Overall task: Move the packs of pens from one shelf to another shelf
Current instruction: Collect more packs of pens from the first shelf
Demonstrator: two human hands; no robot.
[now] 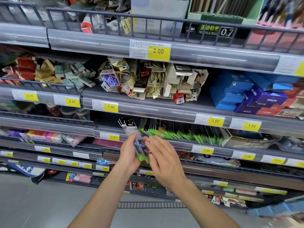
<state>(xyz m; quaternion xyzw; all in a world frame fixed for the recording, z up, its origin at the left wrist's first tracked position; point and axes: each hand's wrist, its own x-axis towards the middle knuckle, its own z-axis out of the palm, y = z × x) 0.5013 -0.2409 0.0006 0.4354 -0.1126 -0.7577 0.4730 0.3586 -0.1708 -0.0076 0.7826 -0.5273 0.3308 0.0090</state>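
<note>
My left hand (130, 150) grips a small bunch of pen packs (131, 134), clear sleeves with black header cards and green ends, held upright in front of the shelf. My right hand (162, 156) is beside them with fingers spread, its fingertips touching the packs' right side. Behind the hands, a row of similar green-and-black pen packs (181, 132) lies on the third shelf from the top (164, 143). The shelf's left part, behind the held packs, looks bare.
The shelf above (148, 107) holds a heap of small carded packs (151, 79) and blue boxes (233, 91). A cardboard box (246, 139) sits right of the pen row. Lower shelves carry assorted stationery. Grey floor (49, 203) lies at the lower left.
</note>
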